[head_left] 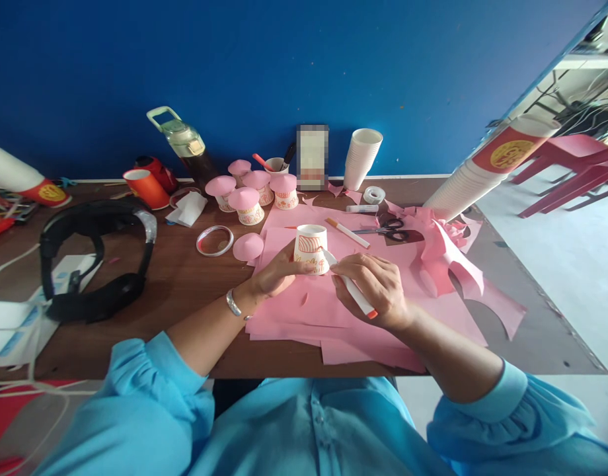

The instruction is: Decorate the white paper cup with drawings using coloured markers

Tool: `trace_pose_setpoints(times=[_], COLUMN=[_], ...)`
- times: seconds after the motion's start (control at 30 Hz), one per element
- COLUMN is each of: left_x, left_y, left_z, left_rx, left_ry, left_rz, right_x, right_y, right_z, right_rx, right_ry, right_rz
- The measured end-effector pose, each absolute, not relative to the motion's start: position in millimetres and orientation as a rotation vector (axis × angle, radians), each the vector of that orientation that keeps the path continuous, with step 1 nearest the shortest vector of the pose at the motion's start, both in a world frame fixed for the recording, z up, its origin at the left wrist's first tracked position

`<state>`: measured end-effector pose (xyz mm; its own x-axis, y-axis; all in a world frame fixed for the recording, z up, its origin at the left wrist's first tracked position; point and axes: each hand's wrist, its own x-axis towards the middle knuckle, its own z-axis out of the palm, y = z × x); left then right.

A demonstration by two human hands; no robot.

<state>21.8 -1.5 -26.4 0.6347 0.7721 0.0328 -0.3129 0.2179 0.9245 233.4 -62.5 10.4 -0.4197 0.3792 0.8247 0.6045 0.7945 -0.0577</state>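
My left hand [279,270] is closed around a small white paper cup [311,246], which carries red curved lines and yellow-orange drawings on its side. In my right hand [376,287] is a white marker [357,297] with an orange-red end, its tip side pointing at the cup's right wall. Whether the tip touches the cup I cannot tell. Beneath both hands lie sheets of pink paper [294,317]. Behind the cup rests another white marker [348,233] with an orange end, beside black-handled scissors [396,231].
Several decorated cups with pink cone tops [244,198] stand at the back left, near a loose pink cone [248,247] and a tape roll [215,240]. Stacked paper cups [362,158] stand by the wall. Pink scraps [447,258] lie right; a black headband-like device [96,261] lies left.
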Motion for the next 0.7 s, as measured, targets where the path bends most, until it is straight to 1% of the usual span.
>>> trace_pose_setpoints(times=[0.37, 0.5, 0.7], left_x=[23.5, 23.3, 22.3], left_y=[-2.2, -1.1, -0.6], left_z=[-21.7, -25.2, -28.4], left_rx=[1.092, 1.104, 1.135], left_ry=[0.508, 0.508, 0.511], left_rz=[0.797, 0.812, 0.802], right_x=[234.1, 233.4, 230.5], right_y=[-63.8, -64.6, -65.3], right_z=[9.9, 9.0, 9.1], right_rx=[-0.731, -0.663, -0.597], right_ry=[-2.054, -2.081, -2.134], right_rz=[-0.277, -0.265, -0.332])
